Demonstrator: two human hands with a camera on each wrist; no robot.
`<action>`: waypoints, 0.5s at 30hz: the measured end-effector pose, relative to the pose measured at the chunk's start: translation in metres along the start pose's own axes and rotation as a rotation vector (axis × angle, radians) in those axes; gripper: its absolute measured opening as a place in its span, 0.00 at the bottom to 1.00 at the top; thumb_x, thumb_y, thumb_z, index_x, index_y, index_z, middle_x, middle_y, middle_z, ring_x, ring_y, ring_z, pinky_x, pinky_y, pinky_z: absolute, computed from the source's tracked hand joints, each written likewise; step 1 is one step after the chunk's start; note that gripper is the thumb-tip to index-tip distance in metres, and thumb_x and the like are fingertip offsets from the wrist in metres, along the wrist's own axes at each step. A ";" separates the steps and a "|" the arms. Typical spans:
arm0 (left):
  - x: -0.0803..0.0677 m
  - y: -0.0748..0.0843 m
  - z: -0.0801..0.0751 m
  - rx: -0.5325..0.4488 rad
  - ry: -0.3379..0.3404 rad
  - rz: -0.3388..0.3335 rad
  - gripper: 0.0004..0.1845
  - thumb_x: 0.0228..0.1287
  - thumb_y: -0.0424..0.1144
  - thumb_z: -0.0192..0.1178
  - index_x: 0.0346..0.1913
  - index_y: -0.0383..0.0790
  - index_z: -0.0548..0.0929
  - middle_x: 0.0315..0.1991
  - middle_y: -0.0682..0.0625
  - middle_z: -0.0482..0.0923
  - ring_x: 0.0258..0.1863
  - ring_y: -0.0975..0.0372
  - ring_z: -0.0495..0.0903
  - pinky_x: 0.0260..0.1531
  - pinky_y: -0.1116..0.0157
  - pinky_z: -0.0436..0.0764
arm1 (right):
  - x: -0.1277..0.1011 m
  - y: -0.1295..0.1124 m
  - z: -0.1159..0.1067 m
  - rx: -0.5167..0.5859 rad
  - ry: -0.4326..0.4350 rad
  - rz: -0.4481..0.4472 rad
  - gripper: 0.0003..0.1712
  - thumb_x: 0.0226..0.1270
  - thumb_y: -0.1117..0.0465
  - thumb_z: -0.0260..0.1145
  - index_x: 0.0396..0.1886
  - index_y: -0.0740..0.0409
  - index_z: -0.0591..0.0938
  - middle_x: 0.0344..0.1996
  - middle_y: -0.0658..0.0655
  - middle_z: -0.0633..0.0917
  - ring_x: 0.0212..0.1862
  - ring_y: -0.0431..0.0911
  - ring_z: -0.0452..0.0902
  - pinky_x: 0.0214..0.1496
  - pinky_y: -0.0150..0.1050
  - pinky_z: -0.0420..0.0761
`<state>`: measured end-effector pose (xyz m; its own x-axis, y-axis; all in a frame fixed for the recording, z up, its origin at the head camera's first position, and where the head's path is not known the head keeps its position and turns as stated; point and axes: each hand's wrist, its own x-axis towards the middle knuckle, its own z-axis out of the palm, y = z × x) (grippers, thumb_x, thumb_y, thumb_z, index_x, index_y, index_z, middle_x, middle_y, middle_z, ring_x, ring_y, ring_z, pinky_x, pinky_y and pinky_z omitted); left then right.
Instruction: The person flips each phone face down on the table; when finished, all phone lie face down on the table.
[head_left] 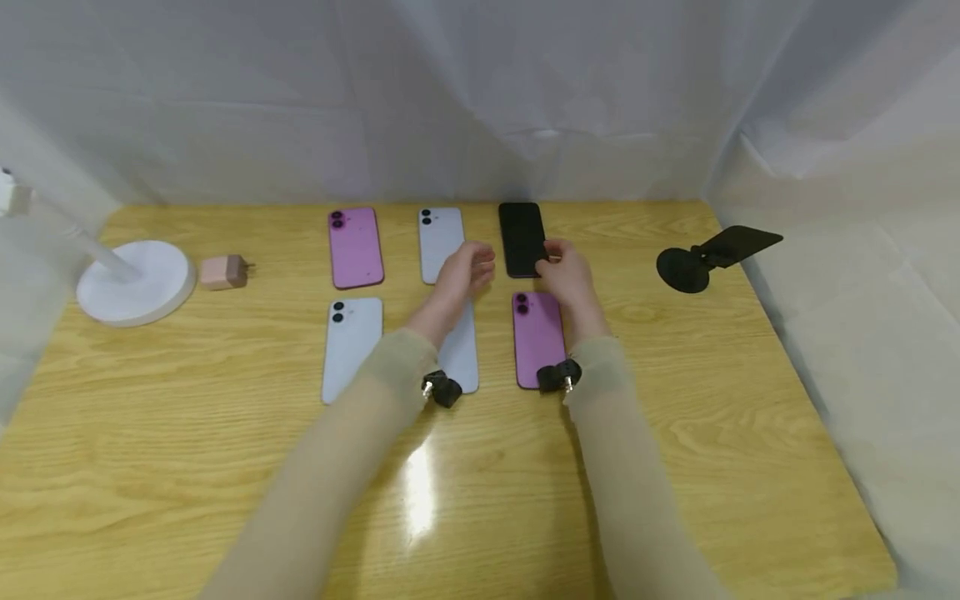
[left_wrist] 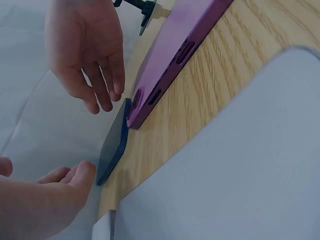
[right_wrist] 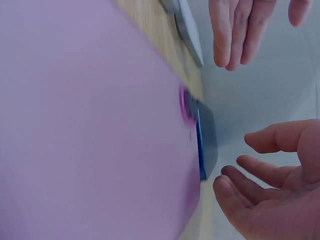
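- The flat black rectangular phone (head_left: 522, 238) lies at the back of the yellow wood-grain bench (head_left: 675, 433); it serves as landmark.
- The right hand (head_left: 567, 271) hovers at its near right corner, fingers loosely spread, pinching nothing.
- The left hand (head_left: 467, 271) floats just left of it, fingers relaxed, empty.
- A purple glossy phone (head_left: 537, 337) lies just in front of it.
- A pale blue phone (head_left: 438, 242) lies left of it.

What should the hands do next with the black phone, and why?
Probably close the right hand on the black phone: both hands hover open beside its near end, the left hand a little further off, and neither grips it yet.
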<state>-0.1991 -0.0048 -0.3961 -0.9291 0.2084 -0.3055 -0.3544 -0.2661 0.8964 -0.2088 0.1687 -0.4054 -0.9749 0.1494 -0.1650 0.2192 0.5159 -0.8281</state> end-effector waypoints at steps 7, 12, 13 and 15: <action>0.009 -0.009 0.005 -0.036 -0.048 -0.068 0.28 0.74 0.43 0.39 0.67 0.25 0.61 0.68 0.37 0.61 0.67 0.51 0.61 0.68 0.65 0.62 | 0.002 0.008 -0.008 -0.025 -0.030 0.061 0.28 0.66 0.64 0.56 0.66 0.67 0.67 0.63 0.64 0.71 0.65 0.54 0.64 0.68 0.44 0.65; 0.016 -0.015 0.007 -0.016 -0.047 -0.085 0.28 0.74 0.44 0.39 0.68 0.26 0.60 0.68 0.37 0.60 0.67 0.52 0.60 0.68 0.66 0.61 | 0.002 0.007 -0.009 -0.017 -0.053 0.079 0.27 0.67 0.63 0.55 0.65 0.67 0.68 0.62 0.64 0.72 0.63 0.54 0.66 0.67 0.44 0.67; 0.017 -0.015 0.007 -0.022 -0.042 -0.089 0.28 0.75 0.43 0.39 0.68 0.26 0.59 0.68 0.37 0.60 0.67 0.52 0.60 0.68 0.66 0.62 | 0.002 0.007 -0.009 -0.009 -0.057 0.083 0.27 0.67 0.63 0.55 0.65 0.67 0.68 0.62 0.64 0.72 0.63 0.54 0.66 0.66 0.44 0.68; 0.018 -0.016 0.008 -0.029 -0.036 -0.092 0.28 0.74 0.43 0.39 0.68 0.25 0.59 0.68 0.37 0.60 0.68 0.52 0.60 0.68 0.66 0.61 | 0.003 0.007 -0.010 0.021 -0.065 0.096 0.26 0.68 0.63 0.55 0.65 0.66 0.69 0.61 0.63 0.72 0.62 0.53 0.67 0.65 0.43 0.69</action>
<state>-0.2096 0.0110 -0.4134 -0.8881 0.2666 -0.3743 -0.4418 -0.2709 0.8553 -0.2098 0.1808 -0.4064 -0.9500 0.1424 -0.2779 0.3118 0.4838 -0.8178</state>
